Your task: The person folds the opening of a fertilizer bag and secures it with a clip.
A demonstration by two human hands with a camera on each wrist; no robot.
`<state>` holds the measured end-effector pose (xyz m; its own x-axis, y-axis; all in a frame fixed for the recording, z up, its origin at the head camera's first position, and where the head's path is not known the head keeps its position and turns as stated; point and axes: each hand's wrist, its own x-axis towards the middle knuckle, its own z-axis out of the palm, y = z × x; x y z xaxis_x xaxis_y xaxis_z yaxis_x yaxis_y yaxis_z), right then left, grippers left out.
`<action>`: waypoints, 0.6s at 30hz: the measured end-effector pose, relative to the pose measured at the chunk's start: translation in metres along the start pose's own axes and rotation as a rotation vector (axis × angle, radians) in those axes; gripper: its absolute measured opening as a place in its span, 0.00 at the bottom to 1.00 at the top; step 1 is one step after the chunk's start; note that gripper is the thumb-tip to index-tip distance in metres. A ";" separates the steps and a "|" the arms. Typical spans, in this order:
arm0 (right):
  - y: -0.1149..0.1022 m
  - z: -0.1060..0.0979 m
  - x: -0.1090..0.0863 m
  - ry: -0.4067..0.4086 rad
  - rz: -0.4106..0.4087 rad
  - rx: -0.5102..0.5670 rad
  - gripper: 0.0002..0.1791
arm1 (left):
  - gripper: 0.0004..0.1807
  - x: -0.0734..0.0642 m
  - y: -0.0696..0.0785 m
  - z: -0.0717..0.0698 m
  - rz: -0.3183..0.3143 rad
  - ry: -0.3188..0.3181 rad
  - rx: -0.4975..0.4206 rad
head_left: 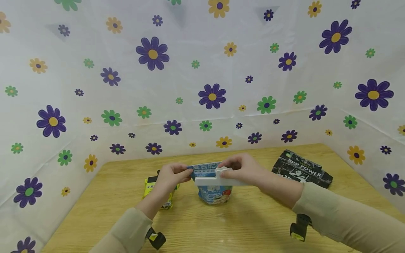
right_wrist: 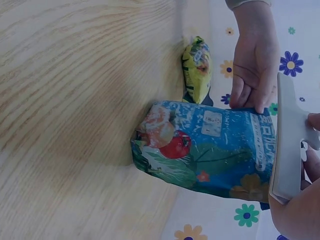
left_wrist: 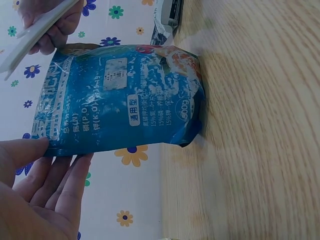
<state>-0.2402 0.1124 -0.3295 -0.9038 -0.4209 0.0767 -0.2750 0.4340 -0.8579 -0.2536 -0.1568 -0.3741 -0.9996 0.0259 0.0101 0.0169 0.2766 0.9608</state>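
A blue fertilizer bag point(head_left: 215, 195) with vegetable pictures stands upright on the wooden table. My left hand point(head_left: 171, 177) pinches its top left corner between thumb and fingers, seen closely in the left wrist view. In my right hand point(head_left: 245, 170) is a long white bag clip point(head_left: 207, 181) with a cloud-shaped handle, gripped by thumb and fingers. The clip lies level across the front of the bag just under its top edge in the head view. From the right wrist, the clip point(right_wrist: 286, 145) overlaps the bag's upper end.
Left of the blue bag, partly behind my left hand, a yellow and black packet point(head_left: 167, 203) lies on the table point(head_left: 202, 232). A black bag marked BUD POWER point(head_left: 299, 170) lies at the right, partly behind my right forearm. A flowered white curtain point(head_left: 177, 80) encloses the table.
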 end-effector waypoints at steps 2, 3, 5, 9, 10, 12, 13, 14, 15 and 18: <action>-0.002 -0.003 0.000 0.007 0.000 -0.009 0.17 | 0.10 0.001 0.000 0.000 0.002 -0.003 0.000; -0.003 -0.004 0.000 0.010 0.000 -0.014 0.17 | 0.10 0.001 0.000 0.001 0.004 -0.005 0.002; -0.006 -0.005 0.001 0.014 0.001 -0.024 0.17 | 0.10 0.001 0.000 0.001 0.005 -0.004 0.003; -0.009 -0.007 0.003 0.013 0.013 -0.018 0.17 | 0.10 0.001 0.000 0.001 0.002 -0.005 0.007; -0.010 -0.008 0.004 0.009 0.016 -0.016 0.17 | 0.10 0.001 0.000 0.001 -0.001 -0.003 0.008; -0.010 -0.010 0.006 0.004 0.020 -0.020 0.17 | 0.10 0.001 0.001 0.001 -0.001 -0.005 0.007; -0.010 -0.011 0.007 0.004 0.021 -0.019 0.17 | 0.10 0.001 0.001 0.001 -0.002 -0.004 0.008; -0.010 -0.012 0.008 0.002 0.015 -0.022 0.17 | 0.09 0.000 0.001 0.001 -0.003 -0.003 0.009; -0.011 -0.012 0.008 0.005 0.011 -0.026 0.16 | 0.09 0.000 0.001 0.001 -0.004 -0.003 0.009; -0.011 -0.015 0.010 0.015 -0.006 -0.043 0.16 | 0.09 0.000 0.002 0.000 -0.003 -0.003 0.010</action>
<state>-0.2513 0.1151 -0.3120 -0.9068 -0.4118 0.0898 -0.2941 0.4656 -0.8347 -0.2532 -0.1562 -0.3727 -0.9996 0.0281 0.0059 0.0137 0.2859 0.9582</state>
